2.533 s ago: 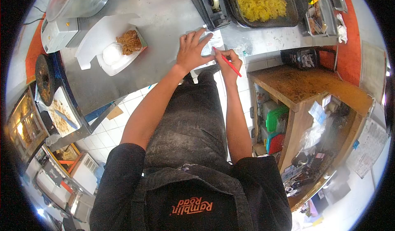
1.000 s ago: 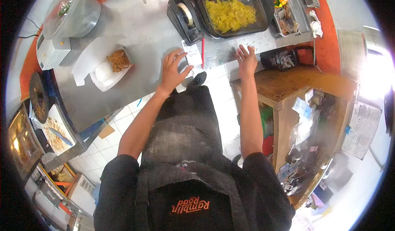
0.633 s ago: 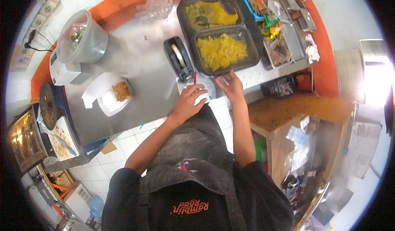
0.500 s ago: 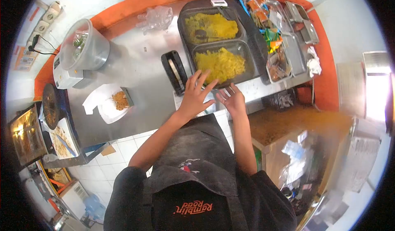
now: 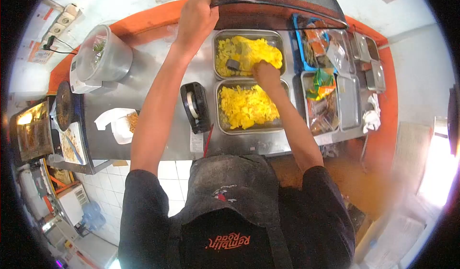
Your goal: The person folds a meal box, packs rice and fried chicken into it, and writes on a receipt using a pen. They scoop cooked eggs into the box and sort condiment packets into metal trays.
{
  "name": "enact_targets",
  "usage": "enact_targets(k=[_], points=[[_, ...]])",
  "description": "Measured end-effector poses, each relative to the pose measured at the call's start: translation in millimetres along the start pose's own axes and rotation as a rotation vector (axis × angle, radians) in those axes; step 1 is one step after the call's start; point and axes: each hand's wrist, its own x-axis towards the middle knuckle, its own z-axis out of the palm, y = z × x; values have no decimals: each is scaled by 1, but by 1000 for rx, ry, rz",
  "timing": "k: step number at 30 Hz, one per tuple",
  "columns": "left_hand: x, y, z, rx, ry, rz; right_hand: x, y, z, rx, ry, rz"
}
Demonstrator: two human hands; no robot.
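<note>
Yellow food (image 5: 247,107) lies in the upper tray (image 5: 249,31) and the lower tray (image 5: 251,132), upper centre of the frame. Uncovering appears complete, the left hand (image 5: 197,17) grasping the cover (image 5: 282,8), raised at the top; no portion is seen lifted out. Right hand (image 5: 267,73) is curled at the upper tray's food, its hold impossible to tell.

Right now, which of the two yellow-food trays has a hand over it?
The far tray: the right hand is over it; only the forearm crosses the near tray's corner.
</note>
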Motion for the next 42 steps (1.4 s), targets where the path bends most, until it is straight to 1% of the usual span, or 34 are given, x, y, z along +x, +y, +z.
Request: enact_targets(k=[2, 3, 5, 6, 8, 9, 11, 13, 14, 15, 17, 18, 19, 20, 22, 25, 27, 29, 30, 33, 34, 35, 37, 38, 42], points=[[9, -7, -4, 3, -27, -19, 1, -7, 6, -118, -124, -158], [10, -11, -4, -55, -21, -21, 4, -6, 17, -108, -130, -158], [12, -17, -1, -121, -25, -22, 6, -4, 36, -180, -49, -133], [13, -18, -1, -114, -14, -35, 6, -10, 26, -174, -55, -126], [13, -25, -1, -108, -7, -50, 9, -33, -10, -115, -109, 9], [11, -29, -1, -106, -3, -32, 12, -29, -6, -113, -112, 13], [14, -33, -3, -106, 2, -3, 29, -8, -3, 31, 85, -59], [14, -31, -5, -141, -5, -11, 47, -6, -16, -29, 142, 1], [16, -33, -6, -147, -9, -4, 53, -9, -22, -54, 220, -37], [17, -35, -7, -106, -9, 33, 61, -9, -13, -57, 227, -27], [15, -35, -10, -78, -17, 76, 72, -6, 16, -257, 172, -145], [13, -32, -13, -123, -44, 0, 67, -16, 16, -351, 147, -228], [11, -32, -16, -169, -69, -78, 70, -21, 25, -359, 151, -220], [11, -34, -18, -179, -67, -73, 71, -27, 35, -363, 135, -258], [10, -41, -19, -116, -28, 39, 72, -39, 52, -401, 78, -306], [3, -54, -12, -186, -58, 19, 66, -59, 66, -420, 24, -285], [-1, -58, -10, -173, -59, 22, 65, -63, 58, -420, 2, -263], [-3, -59, -13, -155, -58, 19, 66, -69, 32, -363, 106, -85], [-4, -59, -14, -158, -67, 13, 66, -67, 27, -323, 82, -14], [-7, -58, -17, -178, -78, 17, 64, -53, 48, -301, -2, -61], [-6, -58, -17, -186, -72, 24, 64, -54, 56, -351, -5, -108], [-6, -58, -18, -188, -66, 28, 66, -56, 64, -357, -1, -108], [-8, -58, -19, -180, -84, 16, 70, -65, 77, -280, 10, -91], [-9, -58, -20, -176, -80, 15, 71, -75, 80, -273, -2, 29], [-13, -55, -23, -185, -119, -13, 59, -84, 86, -145, 39, 58]])
